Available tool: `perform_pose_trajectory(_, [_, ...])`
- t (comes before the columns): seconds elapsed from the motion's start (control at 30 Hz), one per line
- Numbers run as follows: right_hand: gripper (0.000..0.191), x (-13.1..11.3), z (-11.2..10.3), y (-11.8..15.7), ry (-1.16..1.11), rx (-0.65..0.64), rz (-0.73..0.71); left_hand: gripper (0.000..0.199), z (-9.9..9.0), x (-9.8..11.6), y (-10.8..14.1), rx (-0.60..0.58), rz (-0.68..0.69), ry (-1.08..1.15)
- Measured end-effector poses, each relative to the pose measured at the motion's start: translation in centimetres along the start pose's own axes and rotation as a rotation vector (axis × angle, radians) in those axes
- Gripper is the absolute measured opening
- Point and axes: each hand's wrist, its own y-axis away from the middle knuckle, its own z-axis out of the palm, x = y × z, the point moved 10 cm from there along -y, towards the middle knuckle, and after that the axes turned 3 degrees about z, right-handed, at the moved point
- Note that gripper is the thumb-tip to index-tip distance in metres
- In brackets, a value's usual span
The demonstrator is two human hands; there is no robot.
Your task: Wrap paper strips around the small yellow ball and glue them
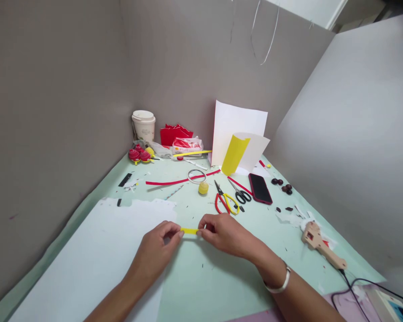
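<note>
- Left hand (163,241) and right hand (226,235): facing each other, fingers pinching opposite ends of the yellow strip (189,231), drawn straight, left of and nearer than the phone (260,188).
- Counter (221,286): pale green, scraps present; grey wall (174,67) beyond the phone.
- Glue gun (322,246): beige, right of the phone.

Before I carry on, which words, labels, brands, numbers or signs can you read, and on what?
None is legible.
Lidded cup: a few lines of print, too small to read.
Red-and-white soft pack: printed markings, too blurred to read.
</note>
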Motion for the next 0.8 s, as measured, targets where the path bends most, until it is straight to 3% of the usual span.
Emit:
perform_pose_trajectory(0.13, [0.019, 0.6, -1.6, -0.9, -0.043, 0.029, -0.002, 0.019, 0.0, 0.1, -0.1, 0.006, 0.021, -0.03])
perform_pose_trajectory(0.3, [0.018, 3.5, -6.2, -2.2, -0.016, 0.36, 0.125, 0.019, -0.1, 0.0, -0.1, 0.005, 0.018, -0.018])
perform_pose_trajectory(0.37, [0.02, 3.1, -5.7, -2.3, -0.071, 0.345, 0.079, 0.019, -0.3, -0.1, -0.1, 0.021, 0.016, -0.005])
perform_pose_trajectory(0.47, [0.021, 0.7, -2.9, -1.8, -0.174, 0.208, -0.079, 0.019, -0.7, 0.1, 0.1, 0.05, 0.025, 0.0])
perform_pose_trajectory(0.63, [0.011, -1.2, 0.8, -0.9, -0.086, 0.107, -0.159, 0.02, -0.9, 0.5, 0.1, 0.065, 0.036, 0.019])
perform_pose_trajectory(0.8, [0.011, -1.1, -0.2, -0.9, 0.053, 0.126, -0.15, 0.024, -1.1, 0.2, 0.0, 0.082, 0.005, 0.056])
